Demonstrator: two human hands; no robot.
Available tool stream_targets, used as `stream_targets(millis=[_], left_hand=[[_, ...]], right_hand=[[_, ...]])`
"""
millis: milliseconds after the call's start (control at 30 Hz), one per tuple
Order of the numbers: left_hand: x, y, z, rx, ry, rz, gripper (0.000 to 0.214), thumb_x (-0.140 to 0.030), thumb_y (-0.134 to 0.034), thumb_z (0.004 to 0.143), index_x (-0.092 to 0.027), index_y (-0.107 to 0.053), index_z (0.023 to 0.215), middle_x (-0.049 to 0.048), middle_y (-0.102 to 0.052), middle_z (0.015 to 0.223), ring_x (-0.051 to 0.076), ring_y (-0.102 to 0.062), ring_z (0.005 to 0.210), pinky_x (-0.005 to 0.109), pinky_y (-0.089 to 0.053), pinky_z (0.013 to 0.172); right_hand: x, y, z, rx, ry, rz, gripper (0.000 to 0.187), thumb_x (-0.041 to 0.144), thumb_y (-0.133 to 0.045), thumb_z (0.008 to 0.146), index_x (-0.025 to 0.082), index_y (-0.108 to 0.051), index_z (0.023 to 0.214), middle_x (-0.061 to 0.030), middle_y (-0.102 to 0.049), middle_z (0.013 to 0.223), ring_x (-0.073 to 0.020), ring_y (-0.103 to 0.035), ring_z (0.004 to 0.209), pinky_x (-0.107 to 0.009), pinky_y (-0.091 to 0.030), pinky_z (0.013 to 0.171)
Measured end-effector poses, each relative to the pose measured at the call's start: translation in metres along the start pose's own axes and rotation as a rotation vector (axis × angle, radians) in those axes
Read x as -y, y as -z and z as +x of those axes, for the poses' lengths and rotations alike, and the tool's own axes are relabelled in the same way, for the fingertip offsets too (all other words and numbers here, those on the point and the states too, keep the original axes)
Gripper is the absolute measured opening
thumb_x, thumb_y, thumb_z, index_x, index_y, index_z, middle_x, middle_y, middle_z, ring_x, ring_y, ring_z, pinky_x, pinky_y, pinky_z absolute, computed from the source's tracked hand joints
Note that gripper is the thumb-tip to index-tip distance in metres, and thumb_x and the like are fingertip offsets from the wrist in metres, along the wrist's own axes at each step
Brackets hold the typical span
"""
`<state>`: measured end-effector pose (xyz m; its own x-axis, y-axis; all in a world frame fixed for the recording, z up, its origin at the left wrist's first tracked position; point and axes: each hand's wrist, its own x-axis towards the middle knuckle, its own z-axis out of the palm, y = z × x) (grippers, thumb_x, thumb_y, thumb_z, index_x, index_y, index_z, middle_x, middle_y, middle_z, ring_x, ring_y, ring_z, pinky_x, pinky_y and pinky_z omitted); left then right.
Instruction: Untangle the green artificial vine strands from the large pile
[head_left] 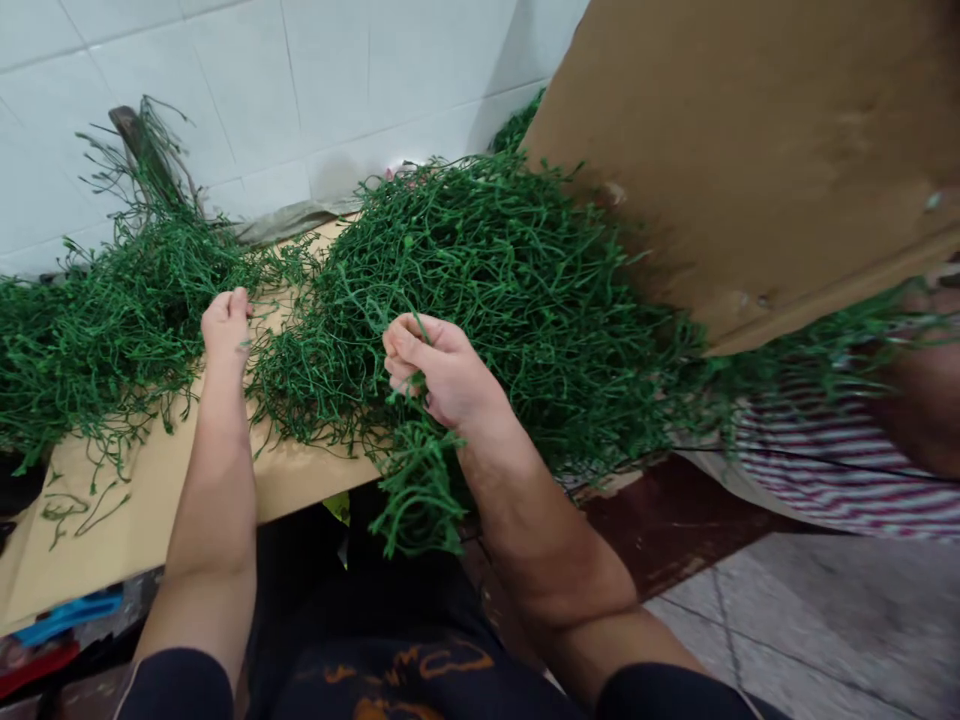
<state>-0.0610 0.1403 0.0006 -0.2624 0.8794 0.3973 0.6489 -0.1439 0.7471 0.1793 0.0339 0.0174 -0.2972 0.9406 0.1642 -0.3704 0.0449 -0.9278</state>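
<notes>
— Where is the right hand (435, 370)?

— Just right of the middle, clenched round a bunch of green stems (416, 490). The bunch hangs from the fist towards six o'clock, down past the front edge of the cardboard sheet (150, 490).

— And the other stems?

— A big heap (525, 270) lies from twelve to two o'clock of that hand, touching it and spread over the sheet. A smaller heap (112, 310) lies out at nine o'clock, near the left edge.

— The left hand (226, 325)?

— At ten o'clock of the right hand, in the gap between the two heaps. Its fingers are curled into a fist, knuckles turned away from the camera. Loose stems touch it, but I cannot tell whether any are caught inside.

— What fills the upper right?

— A large brown board (750, 150), tilted, from one to three o'clock. Its lower edge lies against the big heap. Below it, at four o'clock, another person's striped garment (840, 470) shows, with stems draped across it.

— And behind?

— A white tiled wall (300, 80) at twelve o'clock.
</notes>
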Motion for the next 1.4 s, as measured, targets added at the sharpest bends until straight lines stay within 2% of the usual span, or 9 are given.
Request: stream_targets(millis=[133, 267, 400, 533, 767, 867, 1033, 1200, 1400], left_hand=[[-0.017, -0.011, -0.005, 0.111, 0.015, -0.014, 0.017, -0.031, -0.055, 0.078, -0.015, -0.059, 0.084, -0.0017, -0.055, 0.066, 0.011, -0.049, 0.062, 0.023, -0.041, 0.064], [-0.039, -0.008, -0.019, 0.182, -0.032, -0.028, 0.032, -0.035, -0.059, 0.076, -0.014, -0.062, 0.101, 0.0054, -0.065, 0.095, 0.016, -0.059, 0.087, 0.030, -0.044, 0.084], [-0.057, 0.002, -0.047, 0.407, -0.020, -0.367, 0.049, -0.059, -0.051, 0.078, -0.015, -0.064, 0.097, 0.0083, -0.068, 0.098, 0.019, -0.063, 0.092, 0.033, -0.046, 0.086], [-0.069, -0.003, -0.071, 0.617, 0.064, -0.670, 0.048, -0.057, -0.067, 0.066, -0.017, -0.066, 0.093, 0.0053, -0.069, 0.091, 0.015, -0.064, 0.081, 0.027, -0.049, 0.076], [-0.086, -0.024, -0.078, 0.352, 0.256, -1.067, 0.014, -0.027, -0.065, 0.077, -0.018, -0.058, 0.070, -0.0031, -0.060, 0.067, 0.005, -0.054, 0.058, 0.018, -0.044, 0.057], [-0.087, -0.025, -0.068, 0.261, 0.335, -1.089, 0.022, -0.018, -0.053, 0.084, -0.017, -0.048, 0.062, -0.0034, -0.052, 0.061, 0.005, -0.047, 0.052, 0.019, -0.039, 0.053], [-0.069, -0.004, -0.032, -0.102, 0.423, -0.923, 0.036, -0.019, -0.025, 0.095, -0.017, -0.025, 0.059, -0.0047, -0.031, 0.055, 0.004, -0.030, 0.045, 0.018, -0.026, 0.046], [-0.051, 0.000, -0.017, -0.003, 0.343, -0.593, 0.007, -0.019, -0.047, 0.087, -0.015, -0.049, 0.081, 0.0012, -0.058, 0.082, 0.006, -0.052, 0.064, 0.020, -0.038, 0.059], [-0.039, -0.010, -0.033, 0.110, 0.242, -0.251, 0.019, -0.019, -0.063, 0.074, -0.012, -0.062, 0.092, 0.0109, -0.066, 0.107, 0.020, -0.056, 0.105, 0.035, -0.034, 0.101]], right_hand=[[-0.003, 0.000, 0.010, -0.031, -0.024, -0.090, 0.037, 0.048, -0.062, 0.072, 0.017, -0.044, 0.064, 0.0091, -0.029, 0.048, -0.0016, -0.024, 0.041, -0.017, -0.019, 0.037], [-0.007, 0.000, 0.013, -0.034, 0.052, -0.205, 0.034, 0.046, -0.058, 0.076, 0.016, -0.046, 0.064, 0.0076, -0.032, 0.051, -0.0024, -0.026, 0.044, -0.019, -0.022, 0.040], [-0.009, 0.002, 0.015, -0.056, 0.081, -0.263, 0.035, 0.047, -0.057, 0.077, 0.016, -0.047, 0.063, 0.0065, -0.033, 0.053, -0.0036, -0.028, 0.048, -0.020, -0.023, 0.043], [-0.012, -0.001, 0.016, -0.057, 0.099, -0.252, 0.038, 0.050, -0.057, 0.076, 0.016, -0.046, 0.063, 0.0056, -0.035, 0.054, -0.0045, -0.030, 0.051, -0.020, -0.024, 0.045], [-0.015, -0.007, 0.016, -0.026, 0.099, -0.248, 0.035, 0.045, -0.055, 0.079, 0.017, -0.043, 0.062, 0.0064, -0.032, 0.053, -0.0048, -0.028, 0.050, -0.021, -0.025, 0.047], [-0.010, -0.019, 0.009, 0.009, 0.144, -0.325, 0.027, 0.029, -0.051, 0.082, 0.017, -0.042, 0.060, 0.0059, -0.033, 0.053, -0.0047, -0.030, 0.051, -0.021, -0.027, 0.050], [-0.003, -0.029, -0.007, 0.106, 0.139, -0.353, 0.025, 0.023, -0.053, 0.081, 0.015, -0.044, 0.059, 0.0051, -0.037, 0.054, -0.0040, -0.034, 0.052, -0.019, -0.030, 0.050], [-0.005, -0.002, 0.015, -0.214, -0.038, -0.060, 0.029, 0.042, -0.059, 0.079, 0.016, -0.050, 0.070, 0.0091, -0.028, 0.049, -0.0016, -0.024, 0.039, -0.017, -0.021, 0.037], [-0.001, 0.006, 0.042, -0.425, -0.118, -0.067, 0.004, 0.013, -0.056, 0.081, 0.013, -0.054, 0.077, 0.0085, -0.037, 0.055, 0.0004, -0.025, 0.038, -0.015, -0.018, 0.032]])
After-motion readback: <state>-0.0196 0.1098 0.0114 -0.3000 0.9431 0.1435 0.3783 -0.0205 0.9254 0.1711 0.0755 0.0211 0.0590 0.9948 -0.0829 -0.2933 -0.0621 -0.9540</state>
